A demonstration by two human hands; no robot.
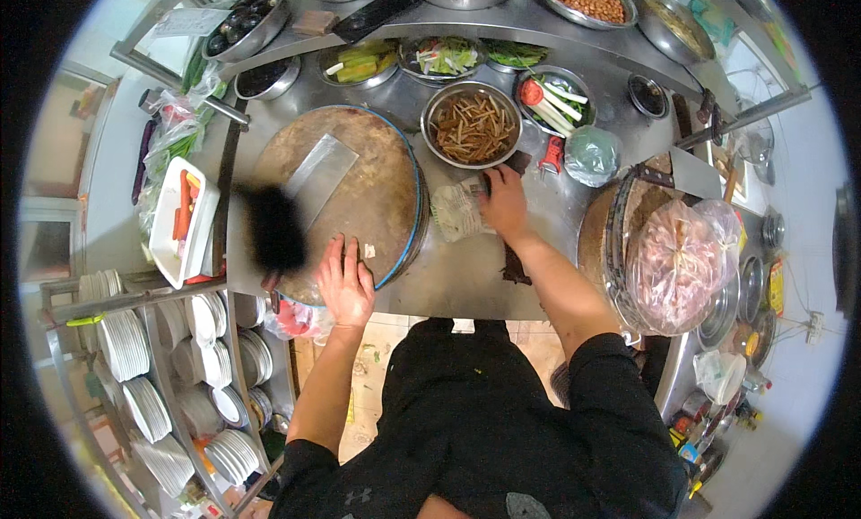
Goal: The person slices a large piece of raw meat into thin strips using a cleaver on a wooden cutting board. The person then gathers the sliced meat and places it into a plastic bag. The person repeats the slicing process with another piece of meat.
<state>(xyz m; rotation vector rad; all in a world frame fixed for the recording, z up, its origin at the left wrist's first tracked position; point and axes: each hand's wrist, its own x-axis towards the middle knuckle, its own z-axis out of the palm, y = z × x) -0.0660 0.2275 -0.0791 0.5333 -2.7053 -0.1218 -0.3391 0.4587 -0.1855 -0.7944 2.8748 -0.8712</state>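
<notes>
My left hand (345,286) rests on the near edge of a round wooden chopping board (381,187), its fingers stretched out and nothing in them. A wide metal blade (325,174) lies on that board, partly hidden by a black blurred shape (269,228) that I cannot make out. A small pale scrap (369,250) sits by my left fingertips. To the right of the board, my right hand (505,203) presses with bent fingers on a dark cloth (515,266) on the steel counter. Touching it on the left is a crumpled clear plastic bag (457,211). Just beyond stands a metal bowl of brown strips (471,125).
Bowls of cut vegetables (439,60) line the back under a steel shelf (404,21). At right, a bag of raw meat (677,263) and a cleaver (691,172) lie on another board. A white tray (184,223) and stacked plates (124,344) are at left.
</notes>
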